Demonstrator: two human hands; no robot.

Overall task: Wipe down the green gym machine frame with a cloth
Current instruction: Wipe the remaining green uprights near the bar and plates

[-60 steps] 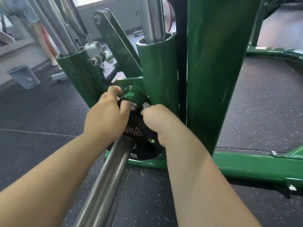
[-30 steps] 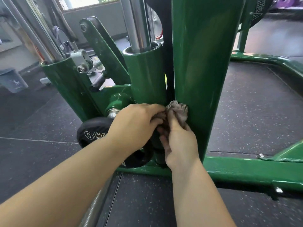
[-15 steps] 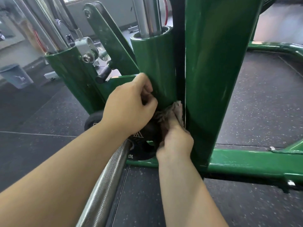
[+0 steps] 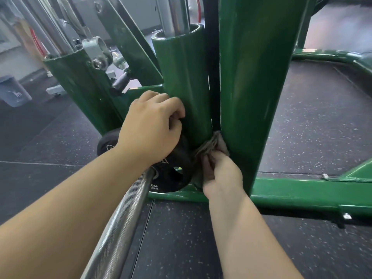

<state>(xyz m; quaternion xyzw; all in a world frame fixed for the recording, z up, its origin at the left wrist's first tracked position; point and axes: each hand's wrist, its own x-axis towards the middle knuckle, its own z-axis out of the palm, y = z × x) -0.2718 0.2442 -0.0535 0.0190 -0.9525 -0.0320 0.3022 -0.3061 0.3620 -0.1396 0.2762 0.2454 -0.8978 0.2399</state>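
Green paint: glossy all over the frame (image 4: 253, 87), a wide flat upright post with a rounder tube (image 4: 183, 83) just to its 9 o'clock and a dark narrow gap between them.
Hidden bits: most of your cloth (image 4: 211, 144) is buried in that gap and behind your right palm, only a crumpled grey-brown wad pokes out. Your left fingertips disappear round the tube, so can't say what's under them. Text on the black weight plate (image 4: 173, 176) is cut off by your wrist and too small to read.
Textures: knurled steel barbell (image 4: 118, 228) running off the bottom edge at 7 o'clock, chrome rod (image 4: 175, 13) sliding into the tube top, speckled black rubber floor (image 4: 312, 127).
Right hand (image 4: 221, 174): low at the base of the post, fingers curled and pinching the cloth, pushing it up into the gap.
Left hand (image 4: 151, 127): knuckles up, fingers curled against the tube's lower left side; it looks like a bit of cloth under them but can't tell for sure.
Background: blurry grey bin (image 4: 14, 91) at 9 o'clock.
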